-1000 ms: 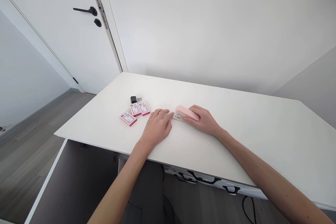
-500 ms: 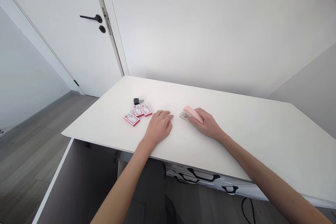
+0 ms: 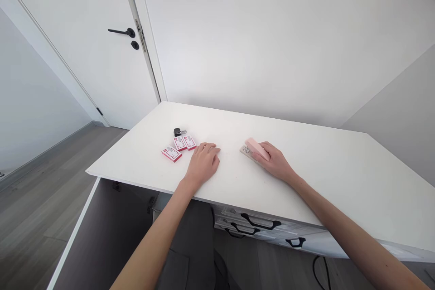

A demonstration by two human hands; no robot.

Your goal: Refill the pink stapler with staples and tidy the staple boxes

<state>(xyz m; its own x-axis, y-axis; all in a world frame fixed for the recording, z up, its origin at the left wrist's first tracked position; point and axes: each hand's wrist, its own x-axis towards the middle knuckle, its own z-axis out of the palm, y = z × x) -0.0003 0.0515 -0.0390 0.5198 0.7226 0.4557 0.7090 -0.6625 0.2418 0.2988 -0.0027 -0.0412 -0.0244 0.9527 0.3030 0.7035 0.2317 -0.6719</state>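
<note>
A pink stapler point(image 3: 258, 150) with a pale base rests on the white tabletop. Wrapped around its rear and side, my right hand point(image 3: 277, 163) is closed on it; the front of the base, with a dark pattern, shows beyond the fingers. My left hand point(image 3: 204, 163) lies palm down on the table, fingers stretched out and holding nothing visible. Just left of it are three red-and-white staple boxes, one box point(image 3: 171, 153) nearer the front edge and a pair point(image 3: 180, 143) side by side. Behind them sits a black staple remover point(image 3: 178, 132) with metal jaws.
The white tabletop point(image 3: 306, 163) runs along a white wall. Below its front edge are an open cabinet door point(image 3: 102, 226) at left and drawers with black handles point(image 3: 260, 222). A white door with a black handle point(image 3: 122, 32) stands at the back left.
My right hand and the stapler have shifted right. The left hand has drawn slightly left, widening the gap between the hands. The boxes stay put; the view has tilted a little.
</note>
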